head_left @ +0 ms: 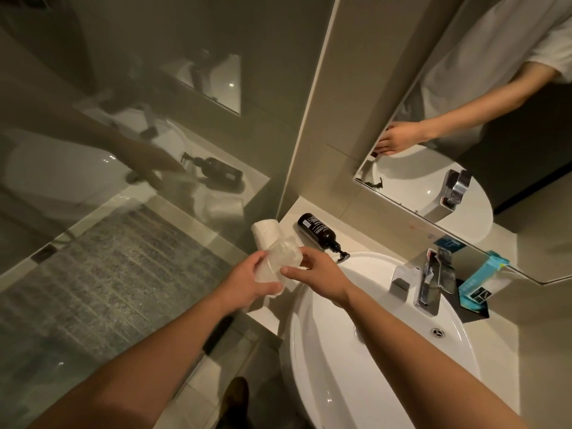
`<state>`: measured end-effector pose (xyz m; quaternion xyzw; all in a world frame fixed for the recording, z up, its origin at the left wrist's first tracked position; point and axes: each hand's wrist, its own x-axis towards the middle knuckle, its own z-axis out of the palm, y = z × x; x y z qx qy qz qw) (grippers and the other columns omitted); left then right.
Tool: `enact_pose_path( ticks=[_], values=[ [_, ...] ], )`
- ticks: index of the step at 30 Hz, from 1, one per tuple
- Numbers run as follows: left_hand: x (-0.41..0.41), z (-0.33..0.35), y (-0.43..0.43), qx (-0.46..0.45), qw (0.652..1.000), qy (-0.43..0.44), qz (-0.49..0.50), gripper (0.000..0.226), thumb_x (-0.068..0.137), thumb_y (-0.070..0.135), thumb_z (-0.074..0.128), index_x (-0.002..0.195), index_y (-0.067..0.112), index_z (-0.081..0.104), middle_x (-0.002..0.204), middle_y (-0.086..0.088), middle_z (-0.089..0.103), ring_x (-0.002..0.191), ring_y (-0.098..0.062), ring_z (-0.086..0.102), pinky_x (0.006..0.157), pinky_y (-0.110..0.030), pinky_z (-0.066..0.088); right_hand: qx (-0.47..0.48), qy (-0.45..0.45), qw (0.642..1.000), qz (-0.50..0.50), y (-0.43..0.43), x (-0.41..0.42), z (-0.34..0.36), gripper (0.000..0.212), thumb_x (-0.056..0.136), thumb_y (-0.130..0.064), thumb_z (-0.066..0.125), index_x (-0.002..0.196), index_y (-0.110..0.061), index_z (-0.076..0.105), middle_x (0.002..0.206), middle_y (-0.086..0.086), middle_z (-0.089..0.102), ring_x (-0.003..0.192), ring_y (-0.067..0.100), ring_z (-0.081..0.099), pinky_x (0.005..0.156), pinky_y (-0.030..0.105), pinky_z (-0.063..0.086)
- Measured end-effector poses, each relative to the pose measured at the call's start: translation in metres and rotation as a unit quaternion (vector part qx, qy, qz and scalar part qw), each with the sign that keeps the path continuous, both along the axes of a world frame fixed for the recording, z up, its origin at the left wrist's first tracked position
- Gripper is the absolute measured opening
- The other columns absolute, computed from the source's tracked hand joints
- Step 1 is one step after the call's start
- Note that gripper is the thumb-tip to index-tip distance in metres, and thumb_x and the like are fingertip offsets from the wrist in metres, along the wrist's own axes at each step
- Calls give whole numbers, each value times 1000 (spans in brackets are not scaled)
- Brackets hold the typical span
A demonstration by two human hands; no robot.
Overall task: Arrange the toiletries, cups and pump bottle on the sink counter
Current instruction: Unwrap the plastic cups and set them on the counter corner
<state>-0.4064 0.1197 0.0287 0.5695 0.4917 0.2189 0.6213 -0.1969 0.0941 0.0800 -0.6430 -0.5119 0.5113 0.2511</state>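
Head view, one frame. I count one clear plastic-wrapped cup (pixel 280 260) held in both hands at frame centre, one white paper roll (pixel 265 232) just behind it, and one dark pump bottle (pixel 318 232) standing on the counter (pixel 359 239) to the right of the roll, its pump head toward the basin. At centre right, beside the one chrome faucet (pixel 428 287), one black tray (pixel 475 312) carries a light-blue toiletry packet (pixel 483 278) and other wrapped items that I cannot count.

Surface and room: a pale stone counter carries a white oval sink (pixel 387 351) filling the lower right. A mirror (pixel 510 168) occupies the upper right and reflects a short-sleeved arm and the faucet. A glass partition (pixel 123 150) spans the left half, with a grey mosaic floor behind it and faint reflections of bottle and arms.

Hand pose: both forearms reach up from the bottom edge. My left hand (pixel 247 281) curls around the cup's lower end, thumb on top. My right hand (pixel 315 275) pinches the cup's upper rim between thumb and fingers. The cup is tilted, clear of the counter, over its left edge.
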Motion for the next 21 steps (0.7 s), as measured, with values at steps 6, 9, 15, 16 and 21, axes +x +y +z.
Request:
enact_pose_path(
  ticks=[6, 9, 15, 16, 21],
  values=[
    [29, 15, -1, 25, 999, -19, -40, 87, 60, 46, 91, 137, 32, 54, 127, 8, 66, 115, -13, 65, 97, -39, 58, 33, 82, 991, -101, -18, 16, 12, 44, 78, -26, 88, 115, -16, 68, 110, 4, 76, 103, 22, 74, 94, 40, 59],
    [53, 29, 2, 47, 996, -28, -76, 77, 69, 32, 93, 135, 32, 54, 123, 11, 68, 111, -7, 66, 93, -30, 56, 61, 82, 983, -150, -29, 33, 25, 38, 78, -18, 88, 111, -16, 69, 106, 7, 77, 96, 21, 74, 87, 35, 59],
    [118, 66, 0, 104, 980, -61, -161, 75, 73, 19, 92, 137, 26, 54, 122, 8, 69, 107, -5, 67, 92, -23, 54, 115, 56, 969, -211, -63, 86, 66, 42, 78, -14, 87, 116, -14, 68, 109, 10, 76, 104, 32, 72, 93, 42, 59],
    [131, 72, -2, 114, 976, -69, -173, 73, 73, 17, 92, 136, 25, 55, 121, 8, 69, 107, -6, 67, 91, -22, 54, 119, 54, 966, -223, -71, 96, 74, 43, 79, -11, 86, 117, -13, 68, 109, 10, 76, 104, 31, 72, 92, 41, 59],
    [201, 99, -27, 151, 951, -96, -251, 74, 72, 23, 93, 135, 26, 55, 121, 11, 69, 108, -5, 66, 91, -25, 54, 145, 24, 946, -290, -122, 146, 106, 42, 78, -12, 87, 115, -15, 67, 107, 10, 76, 95, 22, 73, 80, 36, 59]
  ],
)
